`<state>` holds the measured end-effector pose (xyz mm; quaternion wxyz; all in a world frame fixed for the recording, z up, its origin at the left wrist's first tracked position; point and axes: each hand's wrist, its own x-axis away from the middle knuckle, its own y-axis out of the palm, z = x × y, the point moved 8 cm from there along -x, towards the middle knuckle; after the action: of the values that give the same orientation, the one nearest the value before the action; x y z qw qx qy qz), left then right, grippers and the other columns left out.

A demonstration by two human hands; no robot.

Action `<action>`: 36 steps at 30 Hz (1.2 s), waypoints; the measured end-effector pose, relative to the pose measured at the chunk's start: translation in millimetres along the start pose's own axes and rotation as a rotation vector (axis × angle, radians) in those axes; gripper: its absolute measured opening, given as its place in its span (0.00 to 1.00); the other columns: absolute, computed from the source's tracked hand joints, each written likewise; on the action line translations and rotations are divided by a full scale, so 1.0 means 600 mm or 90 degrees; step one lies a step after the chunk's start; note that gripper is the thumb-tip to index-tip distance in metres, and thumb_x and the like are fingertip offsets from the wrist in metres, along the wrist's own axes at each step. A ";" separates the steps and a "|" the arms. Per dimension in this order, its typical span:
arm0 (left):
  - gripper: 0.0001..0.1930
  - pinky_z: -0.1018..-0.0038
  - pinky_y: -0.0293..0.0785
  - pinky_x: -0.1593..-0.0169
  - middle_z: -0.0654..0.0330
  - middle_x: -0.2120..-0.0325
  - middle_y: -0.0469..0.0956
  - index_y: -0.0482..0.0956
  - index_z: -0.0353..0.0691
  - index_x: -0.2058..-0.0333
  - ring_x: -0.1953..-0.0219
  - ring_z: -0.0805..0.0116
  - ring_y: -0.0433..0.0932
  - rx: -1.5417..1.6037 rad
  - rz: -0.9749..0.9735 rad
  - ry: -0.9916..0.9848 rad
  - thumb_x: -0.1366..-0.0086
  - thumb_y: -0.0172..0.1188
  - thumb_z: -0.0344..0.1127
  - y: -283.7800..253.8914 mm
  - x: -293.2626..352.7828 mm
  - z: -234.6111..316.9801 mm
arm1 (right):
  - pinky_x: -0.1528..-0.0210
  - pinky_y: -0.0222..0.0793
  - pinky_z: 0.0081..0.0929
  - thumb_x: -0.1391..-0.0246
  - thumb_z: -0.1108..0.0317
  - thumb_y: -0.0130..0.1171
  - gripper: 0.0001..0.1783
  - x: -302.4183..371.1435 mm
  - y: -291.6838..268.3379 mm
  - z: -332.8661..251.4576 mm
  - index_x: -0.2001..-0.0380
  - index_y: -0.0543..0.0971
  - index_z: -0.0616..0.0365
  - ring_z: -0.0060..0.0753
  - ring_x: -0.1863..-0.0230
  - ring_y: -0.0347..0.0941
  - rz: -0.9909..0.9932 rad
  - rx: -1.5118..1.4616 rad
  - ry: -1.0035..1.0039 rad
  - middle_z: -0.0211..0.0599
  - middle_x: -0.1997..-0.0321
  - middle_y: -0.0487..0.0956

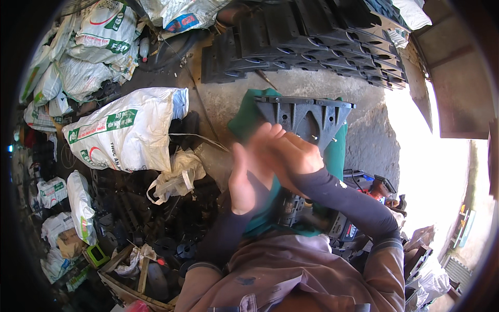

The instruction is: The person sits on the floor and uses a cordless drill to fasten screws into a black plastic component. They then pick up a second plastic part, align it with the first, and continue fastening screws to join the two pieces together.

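My left hand (243, 184) is raised in front of my lap, its thumb stretched up and away from the palm; its fingers are blurred and partly covered. Against it, my right hand (299, 156) is closed with curled fingers, and whatever it may hold is hidden by the blur. Just beyond both hands a black moulded plastic part (325, 130), wide along its far edge and tapering toward me, stands between my green-clad legs (338, 155). Its near end is covered by my right hand and forearm.
Stacked black plastic parts (291, 39) span the far side. On the left lie a large white printed sack (125, 132), a crumpled plastic bag (182, 174) and many dark loose parts. A power tool (377, 190) sits to the right, beside a sunlit opening.
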<state>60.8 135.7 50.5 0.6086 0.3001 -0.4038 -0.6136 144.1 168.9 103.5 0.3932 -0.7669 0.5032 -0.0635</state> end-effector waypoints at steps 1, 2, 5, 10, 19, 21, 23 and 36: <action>0.38 0.60 0.46 0.30 0.50 0.35 0.59 0.56 0.32 0.35 0.32 0.57 0.55 -0.007 0.000 0.007 0.28 0.31 0.62 -0.001 0.003 -0.001 | 0.70 0.75 0.34 0.57 0.73 0.63 0.15 0.000 0.002 -0.002 0.62 0.78 0.60 0.46 0.69 0.77 -0.004 -0.001 -0.002 0.43 0.67 0.76; 0.38 0.60 0.46 0.30 0.51 0.35 0.59 0.56 0.32 0.35 0.32 0.57 0.55 -0.003 0.016 0.002 0.28 0.30 0.62 -0.006 0.005 -0.003 | 0.70 0.74 0.35 0.58 0.73 0.63 0.15 0.000 0.004 -0.006 0.62 0.78 0.61 0.46 0.69 0.77 -0.012 0.022 -0.009 0.43 0.67 0.76; 0.39 0.61 0.49 0.31 0.50 0.35 0.58 0.56 0.33 0.35 0.32 0.57 0.55 -0.003 0.049 -0.010 0.29 0.31 0.64 -0.012 0.018 -0.007 | 0.72 0.74 0.35 0.59 0.73 0.62 0.16 0.006 0.012 -0.018 0.62 0.78 0.63 0.47 0.71 0.76 -0.034 0.047 -0.030 0.43 0.69 0.75; 0.41 0.62 0.52 0.32 0.49 0.34 0.57 0.56 0.34 0.34 0.32 0.56 0.54 0.013 0.105 -0.025 0.31 0.33 0.66 -0.023 0.042 -0.006 | 0.73 0.73 0.35 0.62 0.73 0.63 0.16 0.022 0.031 -0.035 0.65 0.78 0.63 0.46 0.72 0.75 -0.025 0.074 -0.074 0.41 0.72 0.75; 0.42 0.62 0.49 0.31 0.49 0.34 0.56 0.56 0.29 0.35 0.31 0.56 0.52 -0.060 0.155 -0.001 0.30 0.30 0.65 -0.032 0.074 -0.009 | 0.82 0.68 0.29 0.66 0.69 0.61 0.08 0.040 0.050 -0.062 0.81 0.72 0.56 0.32 0.82 0.72 -0.020 0.163 -0.142 0.35 0.80 0.69; 0.42 0.61 0.50 0.31 0.49 0.35 0.57 0.57 0.30 0.35 0.32 0.56 0.53 -0.033 0.152 -0.011 0.30 0.30 0.65 -0.033 0.077 -0.011 | 0.82 0.68 0.30 0.66 0.69 0.61 0.08 0.037 0.048 -0.060 0.79 0.73 0.57 0.33 0.83 0.72 -0.026 0.147 -0.132 0.35 0.79 0.70; 0.42 0.60 0.51 0.32 0.49 0.35 0.58 0.57 0.31 0.35 0.32 0.57 0.54 0.005 0.136 -0.022 0.31 0.30 0.66 -0.035 0.074 -0.012 | 0.82 0.69 0.30 0.66 0.70 0.61 0.08 0.032 0.044 -0.054 0.78 0.75 0.58 0.34 0.82 0.73 -0.018 0.116 -0.120 0.35 0.78 0.70; 0.43 0.59 0.55 0.33 0.48 0.37 0.60 0.58 0.34 0.36 0.34 0.56 0.58 0.045 0.068 -0.050 0.32 0.31 0.69 -0.037 0.071 -0.023 | 0.75 0.73 0.36 0.60 0.71 0.62 0.12 0.024 0.063 -0.025 0.67 0.78 0.59 0.43 0.74 0.77 -0.132 -0.031 -0.032 0.38 0.69 0.77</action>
<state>58.1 90.1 30.1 0.6128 0.2753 -0.4645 -0.5770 116.3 141.9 84.1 0.3782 -0.8256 0.4125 -0.0726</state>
